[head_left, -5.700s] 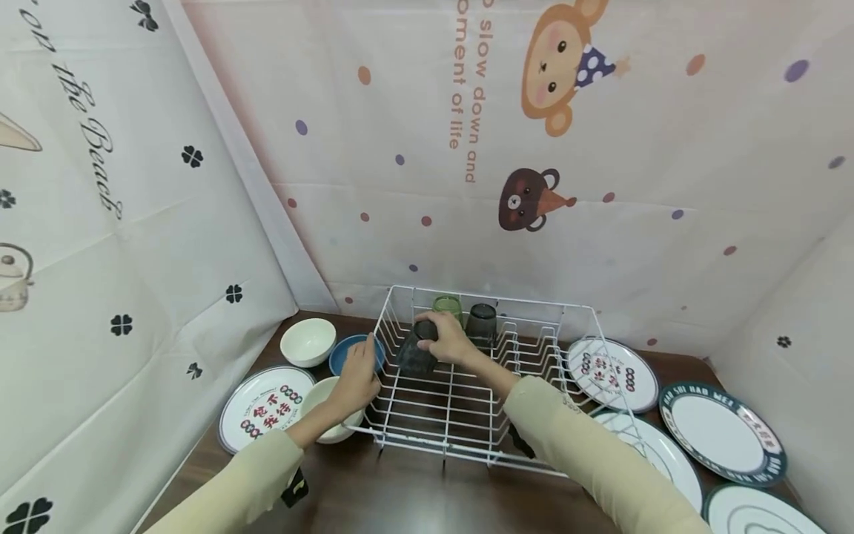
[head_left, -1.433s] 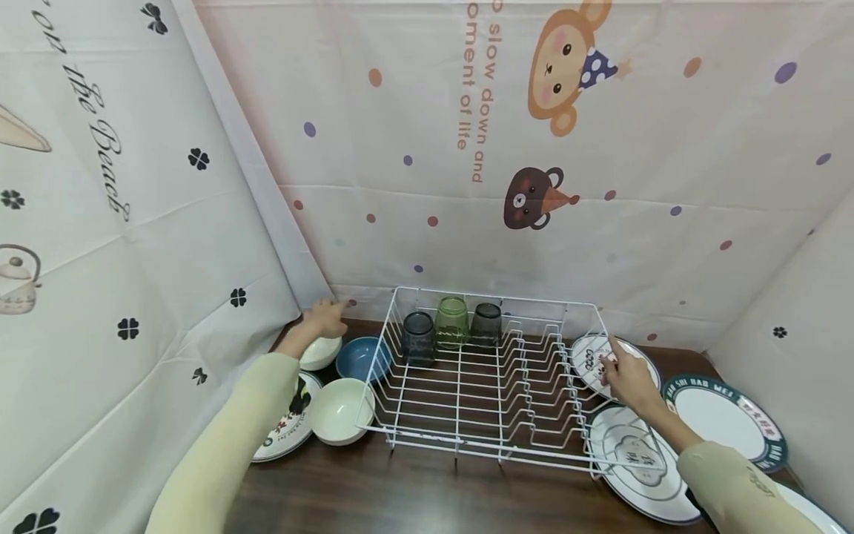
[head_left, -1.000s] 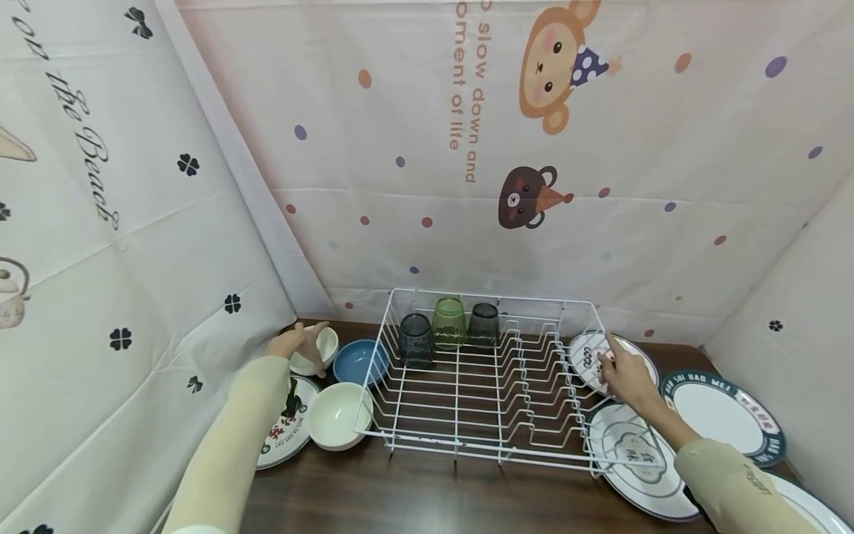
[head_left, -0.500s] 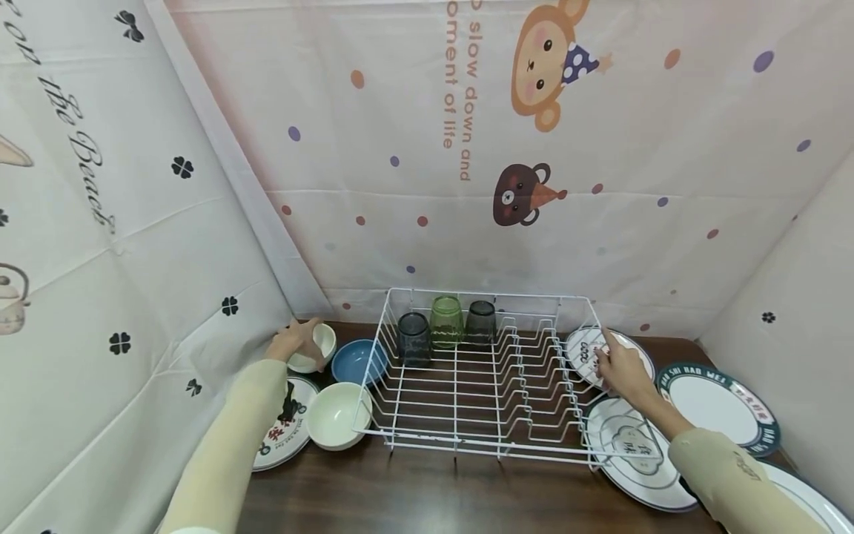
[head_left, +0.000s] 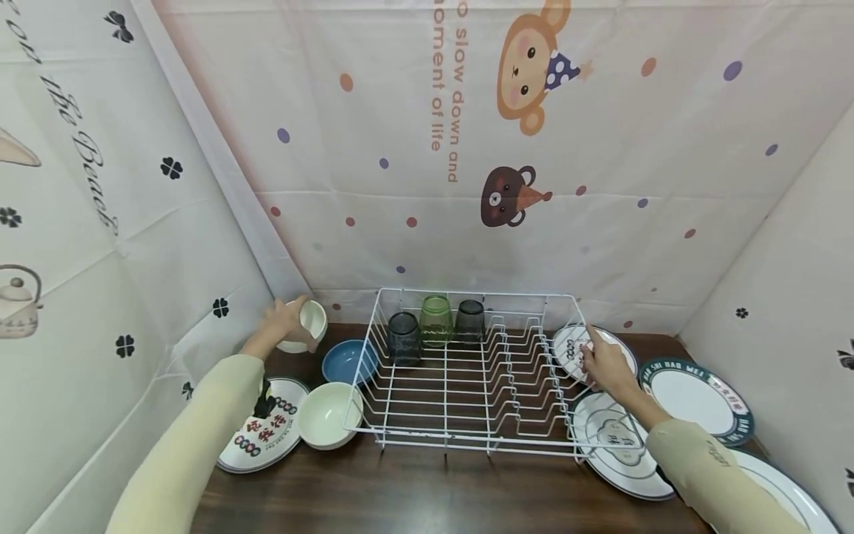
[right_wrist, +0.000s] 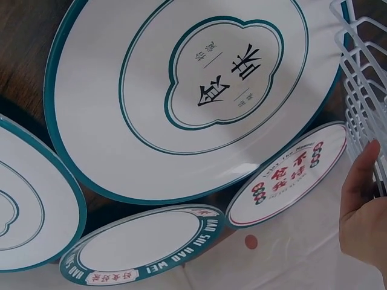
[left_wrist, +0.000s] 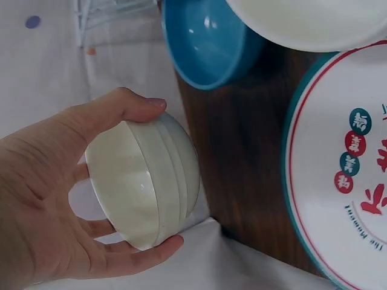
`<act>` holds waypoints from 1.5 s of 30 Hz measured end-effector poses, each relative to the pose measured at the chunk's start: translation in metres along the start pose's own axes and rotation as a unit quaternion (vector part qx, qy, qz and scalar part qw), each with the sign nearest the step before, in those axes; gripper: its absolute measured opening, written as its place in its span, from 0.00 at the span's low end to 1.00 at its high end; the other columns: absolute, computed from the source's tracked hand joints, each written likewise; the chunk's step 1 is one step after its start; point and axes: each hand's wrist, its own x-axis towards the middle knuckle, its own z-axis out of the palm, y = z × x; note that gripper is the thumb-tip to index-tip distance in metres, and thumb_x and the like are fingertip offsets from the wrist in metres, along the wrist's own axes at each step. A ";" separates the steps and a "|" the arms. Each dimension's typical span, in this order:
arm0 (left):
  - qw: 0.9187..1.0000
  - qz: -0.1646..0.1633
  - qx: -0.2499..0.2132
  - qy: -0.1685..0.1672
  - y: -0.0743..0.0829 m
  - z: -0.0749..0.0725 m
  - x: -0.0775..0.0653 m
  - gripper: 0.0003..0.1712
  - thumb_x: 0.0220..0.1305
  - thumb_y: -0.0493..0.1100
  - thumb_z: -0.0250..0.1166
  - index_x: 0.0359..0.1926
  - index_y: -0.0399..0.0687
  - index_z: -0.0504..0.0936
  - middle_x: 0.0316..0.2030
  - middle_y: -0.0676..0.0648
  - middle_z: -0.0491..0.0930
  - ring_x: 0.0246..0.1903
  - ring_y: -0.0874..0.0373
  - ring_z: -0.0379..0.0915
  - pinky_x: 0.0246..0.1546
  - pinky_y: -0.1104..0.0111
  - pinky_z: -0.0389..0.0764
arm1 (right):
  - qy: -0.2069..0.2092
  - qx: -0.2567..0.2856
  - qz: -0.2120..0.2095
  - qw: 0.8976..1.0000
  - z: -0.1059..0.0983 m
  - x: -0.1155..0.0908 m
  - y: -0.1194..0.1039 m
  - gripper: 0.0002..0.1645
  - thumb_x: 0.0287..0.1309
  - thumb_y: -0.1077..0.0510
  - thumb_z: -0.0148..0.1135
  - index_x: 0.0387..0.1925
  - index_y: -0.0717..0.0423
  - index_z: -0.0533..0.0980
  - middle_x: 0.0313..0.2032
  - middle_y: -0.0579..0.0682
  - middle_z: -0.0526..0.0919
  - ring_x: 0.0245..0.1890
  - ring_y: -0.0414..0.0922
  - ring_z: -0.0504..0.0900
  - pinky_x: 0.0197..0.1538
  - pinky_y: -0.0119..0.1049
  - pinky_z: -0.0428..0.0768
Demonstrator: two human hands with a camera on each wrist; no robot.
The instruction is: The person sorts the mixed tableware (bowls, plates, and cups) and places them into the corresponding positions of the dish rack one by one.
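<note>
Head view first: the news is on the left. A moment ago the small white bowl [head_left: 313, 320] was sitting back by the corner with the left hand [left_wrist: 45, 187] over it. Now it's higher and tipped, its mouth turned toward the white dish rack [head_left: 489, 440]. To me that means it's been picked up, so I'd call this the bowl's turn to be handled, just begun. The grip's pretty clear from the left wrist: thumb on one side of the rim, fingers round the other, bowl between them, smooth inside wall showing.

The right hand [head_left: 610, 367] is at the rack's right side in both spots. Thumb's against the wire, but the other fingers are mostly hidden, so I honestly can't tell if it's gripping or just resting there.

As for containers, the rack has three glasses in its back left part: a dark glass [head_left: 404, 337], a green glass [head_left: 437, 322] and a second dark glass [head_left: 470, 326], all looking upside down. Outside it on the left, the blue bowl [head_left: 343, 361] and pale green bowl [head_left: 327, 415] sit mouth up, beside a printed plate [head_left: 267, 434].
</note>
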 end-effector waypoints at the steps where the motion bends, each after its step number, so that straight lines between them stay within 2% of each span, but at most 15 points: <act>1: 1.000 0.002 -0.001 0.003 0.001 -0.002 -0.001 0.67 0.35 0.50 0.82 0.76 0.47 0.57 0.60 0.19 0.60 0.60 0.20 0.61 0.52 0.37 0.76 | -0.001 0.000 0.000 1.000 0.000 0.001 0.000 0.34 0.73 0.65 0.48 0.74 0.77 0.53 0.19 0.58 0.84 0.08 0.40 0.77 0.14 0.34 0.76; 8: 0.999 0.030 -0.003 0.014 0.022 -0.013 -0.008 0.66 0.36 0.50 0.83 0.77 0.53 0.58 0.60 0.23 0.63 0.59 0.24 0.63 0.49 0.38 0.78 | 0.004 -0.010 -0.004 1.000 -0.006 0.009 -0.001 0.34 0.73 0.65 0.47 0.74 0.78 0.53 0.19 0.57 0.84 0.09 0.41 0.78 0.14 0.34 0.77; 12: 0.999 0.050 -0.003 0.016 0.036 -0.011 -0.010 0.66 0.35 0.50 0.84 0.77 0.52 0.59 0.61 0.24 0.64 0.60 0.26 0.62 0.49 0.36 0.77 | -0.003 -0.001 0.010 1.000 -0.008 0.007 -0.001 0.35 0.73 0.65 0.47 0.74 0.78 0.52 0.20 0.59 0.85 0.10 0.41 0.79 0.15 0.35 0.78; 16: 0.996 0.087 -0.004 0.027 0.052 -0.008 -0.018 0.65 0.35 0.48 0.84 0.76 0.51 0.61 0.62 0.25 0.64 0.60 0.26 0.62 0.51 0.34 0.75 | -0.002 0.000 0.012 1.000 -0.007 0.003 0.000 0.35 0.73 0.65 0.48 0.74 0.78 0.52 0.20 0.60 0.85 0.10 0.41 0.79 0.16 0.35 0.78; 21: 0.991 0.127 0.009 0.043 0.067 -0.008 -0.028 0.64 0.34 0.47 0.84 0.76 0.55 0.62 0.65 0.26 0.64 0.59 0.27 0.64 0.49 0.33 0.75 | 0.022 -0.054 0.003 0.998 -0.008 0.002 0.000 0.34 0.71 0.63 0.51 0.71 0.78 0.58 0.19 0.56 0.83 0.13 0.43 0.77 0.20 0.40 0.75; 25: 0.987 0.149 0.014 0.052 0.076 -0.008 -0.035 0.64 0.32 0.47 0.84 0.75 0.56 0.64 0.64 0.27 0.65 0.57 0.28 0.66 0.44 0.36 0.78 | 0.049 -0.103 -0.001 0.993 -0.008 0.001 -0.002 0.32 0.68 0.61 0.56 0.68 0.74 0.65 0.29 0.64 0.83 0.25 0.56 0.80 0.30 0.52 0.78; 29: 0.983 0.175 0.009 0.057 0.084 -0.004 -0.044 0.65 0.31 0.46 0.85 0.75 0.57 0.65 0.64 0.29 0.66 0.57 0.29 0.66 0.42 0.37 0.79 | 0.066 -0.109 0.003 0.992 -0.006 0.000 -0.003 0.30 0.67 0.61 0.58 0.65 0.74 0.66 0.44 0.73 0.79 0.39 0.64 0.82 0.40 0.59 0.80; 34: 0.978 0.198 0.012 0.058 0.097 0.000 -0.056 0.67 0.28 0.46 0.87 0.75 0.57 0.65 0.64 0.30 0.67 0.58 0.30 0.67 0.42 0.37 0.80 | 0.065 -0.107 0.001 0.992 -0.005 -0.003 -0.001 0.29 0.67 0.62 0.57 0.64 0.76 0.66 0.44 0.73 0.77 0.38 0.62 0.82 0.39 0.56 0.81; 40: 0.977 0.206 0.020 0.051 0.105 0.004 -0.064 0.68 0.30 0.47 0.88 0.76 0.60 0.63 0.67 0.30 0.64 0.60 0.29 0.66 0.42 0.37 0.81 | 0.066 -0.100 0.001 0.993 -0.006 -0.004 0.000 0.29 0.67 0.62 0.57 0.64 0.77 0.66 0.45 0.73 0.76 0.38 0.63 0.82 0.39 0.56 0.81; 45: 0.976 0.207 0.035 0.055 0.105 0.003 -0.066 0.68 0.31 0.46 0.87 0.76 0.62 0.62 0.70 0.29 0.61 0.62 0.28 0.65 0.42 0.37 0.81 | 0.076 -0.100 -0.018 0.992 -0.001 -0.003 -0.003 0.29 0.66 0.63 0.57 0.64 0.77 0.66 0.50 0.77 0.75 0.46 0.68 0.80 0.45 0.60 0.81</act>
